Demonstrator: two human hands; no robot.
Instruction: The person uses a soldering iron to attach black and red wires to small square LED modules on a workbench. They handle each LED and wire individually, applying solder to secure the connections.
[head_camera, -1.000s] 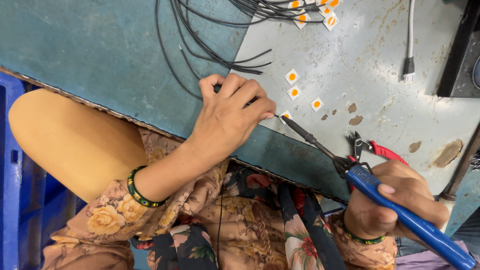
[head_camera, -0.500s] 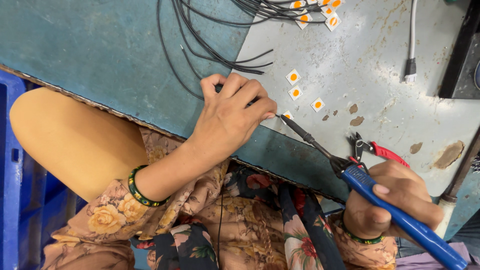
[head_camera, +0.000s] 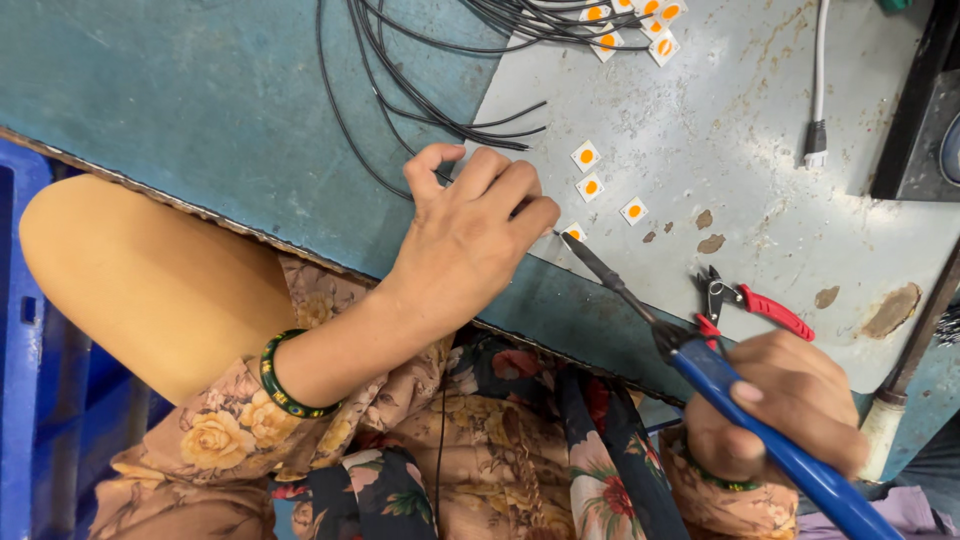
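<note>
Left hand: my left hand (head_camera: 470, 225) lies knuckles-up on the teal workbench (head_camera: 200, 110), fingers curled together and pressed down on a black wire (head_camera: 385, 180) and on something small beneath the fingertips; what exactly sits under them I cannot tell.

Right hand: my right hand (head_camera: 775, 405) is wrapped firmly round the blue handle of a soldering iron (head_camera: 700, 365), thumb laid along the grip.

Iron tip: the dark shaft runs up and to the left from my fist, and its point meets a small white square chip (head_camera: 574, 232) with an orange centre, just beside the fingertips of my left hand.

Position of work: the chip lies near the front edge of the bench, where the teal surface gives way to a bare grey metal sheet (head_camera: 720, 130).

Loose chips: three more white-and-orange squares (head_camera: 590, 186) lie just beyond the tip, apart from one another; another cluster (head_camera: 640, 20) rests at the far edge among the wire ends.

Wire bundle: many black wires (head_camera: 440, 80) fan down from the top of the bench toward my left hand.

Cutters: red-handled cutters (head_camera: 755, 305) lie flat on the metal sheet, just above my right hand.

White cable: a white cable (head_camera: 818, 90) hangs down at the far right.

Wrist: a dark green bangle (head_camera: 280, 385) circles my left wrist, above a floral sleeve.
</note>
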